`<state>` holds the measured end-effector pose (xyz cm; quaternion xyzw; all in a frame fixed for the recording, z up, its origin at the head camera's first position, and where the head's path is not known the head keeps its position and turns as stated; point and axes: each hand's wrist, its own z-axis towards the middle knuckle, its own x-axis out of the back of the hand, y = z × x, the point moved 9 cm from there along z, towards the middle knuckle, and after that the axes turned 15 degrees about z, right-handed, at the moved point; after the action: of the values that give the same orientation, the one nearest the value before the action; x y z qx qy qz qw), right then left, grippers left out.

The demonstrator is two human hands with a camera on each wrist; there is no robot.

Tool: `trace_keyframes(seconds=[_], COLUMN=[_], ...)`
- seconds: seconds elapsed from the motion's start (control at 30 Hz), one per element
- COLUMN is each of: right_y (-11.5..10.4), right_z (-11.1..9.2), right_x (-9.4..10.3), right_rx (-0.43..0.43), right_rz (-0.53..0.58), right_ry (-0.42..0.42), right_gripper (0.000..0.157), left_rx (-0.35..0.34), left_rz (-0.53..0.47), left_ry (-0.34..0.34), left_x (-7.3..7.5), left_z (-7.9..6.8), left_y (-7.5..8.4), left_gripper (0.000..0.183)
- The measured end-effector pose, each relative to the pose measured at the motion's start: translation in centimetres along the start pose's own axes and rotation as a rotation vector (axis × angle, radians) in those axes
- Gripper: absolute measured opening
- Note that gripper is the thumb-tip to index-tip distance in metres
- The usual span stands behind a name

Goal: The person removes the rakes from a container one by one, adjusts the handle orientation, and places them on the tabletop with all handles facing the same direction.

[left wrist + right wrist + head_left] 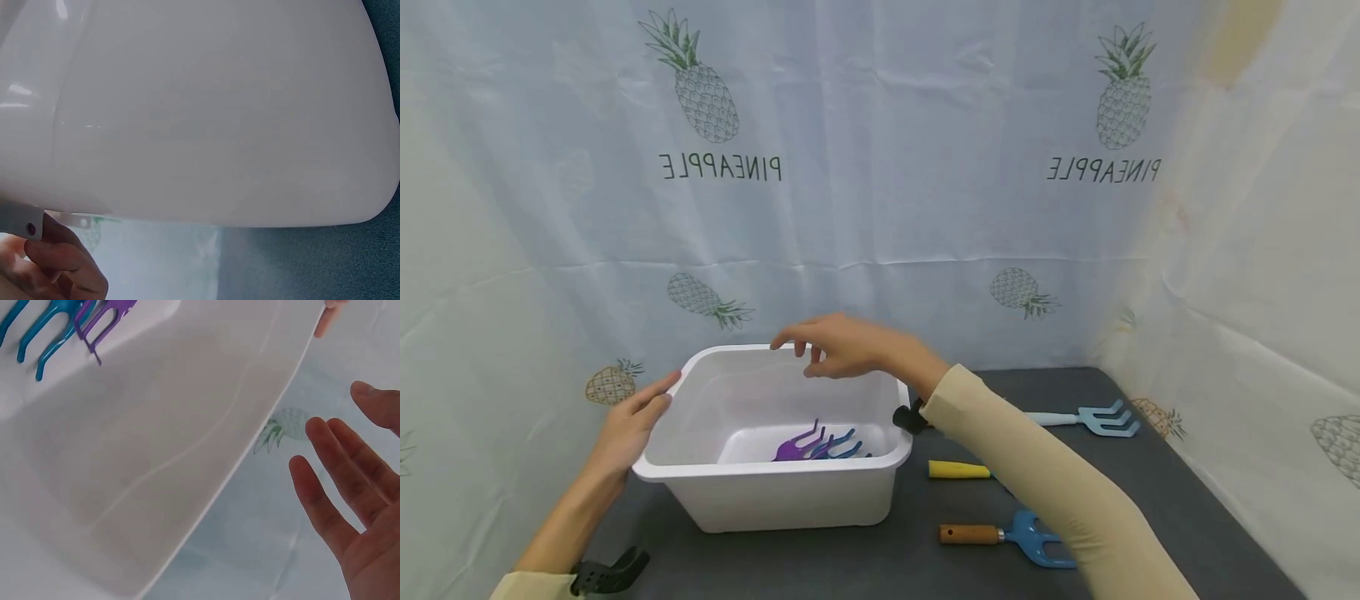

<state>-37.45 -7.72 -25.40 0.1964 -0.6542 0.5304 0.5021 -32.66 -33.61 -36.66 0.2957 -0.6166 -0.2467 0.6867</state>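
Observation:
A white plastic tub (790, 500) stands on the dark table. My left hand (632, 425) grips its left rim, and the left wrist view shows curled fingers (69, 259) at that edge. Above the tub's far rim hovers my right hand (842, 346), holding nothing. Its fingers (325, 515) are spread and loosely bent in the right wrist view. Inside the tub lie a purple garden hand fork (790, 451) and a blue one (56, 325), tines overlapping. The tub's near wall hides their handles in the head view.
Right of the tub lie a light blue hand rake (1105, 419), a yellow-handled tool (958, 470) partly under my right sleeve, and a blue hand fork (1030, 533) with a wooden handle. A pineapple-print curtain (895, 208) hangs behind the table (820, 567) and along its sides.

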Motion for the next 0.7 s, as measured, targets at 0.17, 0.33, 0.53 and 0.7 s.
trace_keyframes(seconds=[0.17, 0.33, 0.53, 0.7], right_y=[0.0, 0.3, 1.5, 2.5], right_z=[1.9, 3.8, 5.0, 5.9], right_x=[-1.4, -3.1, -5.2, -6.9], right_rx=[-0.007, -0.015, -0.056, -0.08], right_rz=[0.034, 0.022, 0.019, 0.043], right_ry=[-0.027, -0.053, -0.089, -0.157], right_gripper=[0.051, 0.048, 0.044, 0.044], left_rx=[0.003, 0.007, 0.011, 0.021], left_rz=[0.002, 0.002, -0.001, 0.027], left_ry=[0.002, 0.0, 0.005, 0.022], left_x=[0.0, 0.0, -0.1, 0.2], left_z=[0.0, -0.1, -0.1, 0.0], left_y=[0.2, 0.2, 0.4, 0.2], left_gripper=[0.059, 0.059, 0.058, 0.057])
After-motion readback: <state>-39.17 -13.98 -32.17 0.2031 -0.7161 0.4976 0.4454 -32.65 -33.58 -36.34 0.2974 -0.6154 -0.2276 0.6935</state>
